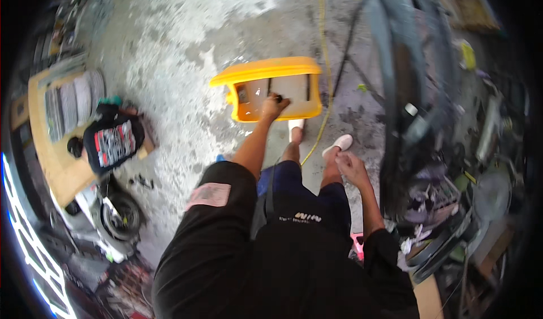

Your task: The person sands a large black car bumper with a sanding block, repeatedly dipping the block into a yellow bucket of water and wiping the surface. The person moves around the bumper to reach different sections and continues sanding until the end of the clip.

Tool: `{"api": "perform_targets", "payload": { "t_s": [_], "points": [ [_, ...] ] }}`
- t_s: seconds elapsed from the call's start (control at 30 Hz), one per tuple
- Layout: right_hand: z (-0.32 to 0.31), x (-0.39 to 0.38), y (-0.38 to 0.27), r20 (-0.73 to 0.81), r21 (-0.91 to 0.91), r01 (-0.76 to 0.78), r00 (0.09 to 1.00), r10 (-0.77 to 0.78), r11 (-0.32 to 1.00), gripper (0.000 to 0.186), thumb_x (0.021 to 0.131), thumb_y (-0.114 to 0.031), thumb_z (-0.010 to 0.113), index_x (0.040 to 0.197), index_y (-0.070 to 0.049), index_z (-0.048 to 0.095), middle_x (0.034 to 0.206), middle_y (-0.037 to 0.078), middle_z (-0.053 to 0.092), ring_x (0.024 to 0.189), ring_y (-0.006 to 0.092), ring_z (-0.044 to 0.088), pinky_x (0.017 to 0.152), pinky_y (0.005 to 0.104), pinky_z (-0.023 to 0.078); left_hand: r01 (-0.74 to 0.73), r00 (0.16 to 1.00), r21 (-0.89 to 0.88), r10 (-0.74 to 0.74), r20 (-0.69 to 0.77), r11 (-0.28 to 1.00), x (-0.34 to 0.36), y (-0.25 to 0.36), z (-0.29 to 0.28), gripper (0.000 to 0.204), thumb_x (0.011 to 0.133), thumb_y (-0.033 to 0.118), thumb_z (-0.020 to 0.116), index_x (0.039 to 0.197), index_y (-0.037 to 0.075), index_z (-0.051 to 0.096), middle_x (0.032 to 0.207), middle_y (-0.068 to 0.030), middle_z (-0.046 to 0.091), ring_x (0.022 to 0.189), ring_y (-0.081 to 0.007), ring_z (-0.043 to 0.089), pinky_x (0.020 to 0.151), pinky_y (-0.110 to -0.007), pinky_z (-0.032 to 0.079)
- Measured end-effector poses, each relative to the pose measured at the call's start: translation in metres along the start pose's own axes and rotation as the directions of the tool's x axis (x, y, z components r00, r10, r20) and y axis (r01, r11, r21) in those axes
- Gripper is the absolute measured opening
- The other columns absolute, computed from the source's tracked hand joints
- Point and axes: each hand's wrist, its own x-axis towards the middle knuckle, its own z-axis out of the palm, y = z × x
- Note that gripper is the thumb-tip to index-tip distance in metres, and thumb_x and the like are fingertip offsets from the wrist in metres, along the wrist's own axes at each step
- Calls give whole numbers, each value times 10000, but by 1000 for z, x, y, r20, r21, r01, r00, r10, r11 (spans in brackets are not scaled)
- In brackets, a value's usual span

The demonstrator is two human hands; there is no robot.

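In front of me on the concrete floor is a yellow plastic box-like shell [266, 69] with a pale inside and two dark upright strips. Over its near side reaches my left hand [274, 107], its fingers closed around a small dark object [278, 99] whose kind I cannot make out. Lower and to the right, my right hand [352, 169] hangs above my right foot, apart from the shell. Its fingers are loosely bent and somewhat blurred, and nothing shows in them.
A yellow cable [323, 47] runs along the floor right of the shell. Large grey metal panels [404, 64] and cluttered parts line the right. At left, another person [113, 140] crouches by a cardboard sheet [48, 160] and a scooter wheel [120, 215].
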Motion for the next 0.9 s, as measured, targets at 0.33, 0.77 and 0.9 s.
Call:
{"api": "perform_targets", "payload": {
  "t_s": [0.33, 0.77, 0.9],
  "points": [
    [190, 282, -92, 24, 519, -45, 999, 38, 854, 642, 917, -406, 775, 1332, 30, 552, 1175, 186, 676, 1116, 312, 683, 998, 409, 525, 88, 996, -493, -84, 32, 865, 54, -62, 19, 407, 1036, 391, 614, 1059, 7, 748, 884, -82, 732, 772, -136, 646, 715, -308, 521],
    [163, 358, 4, -28, -699, 40, 996, -83, 714, 525, 952, -331, 651, 1387, -50, 570, 1404, 239, 589, 1289, 389, 579, 1060, 458, 488, -565, 778, 163, 588, -222, 809, 114, -54, 44, 310, 919, 159, 729, 1213, 64, 703, 1216, -188, 702, 1121, -400, 642, 987, -469, 495],
    [172, 365, -26, 48, -737, -121, 972, 230, 666, 587, 982, -311, 587, 1504, -74, 463, 1551, 231, 454, 1431, 378, 428, 1169, 447, 375, -608, 775, -34, 583, -245, 793, 143, -46, 105, 297, 941, 224, 698, 1194, 71, 721, 1204, -190, 709, 1143, -418, 627, 1007, -495, 483]
  ]
}}
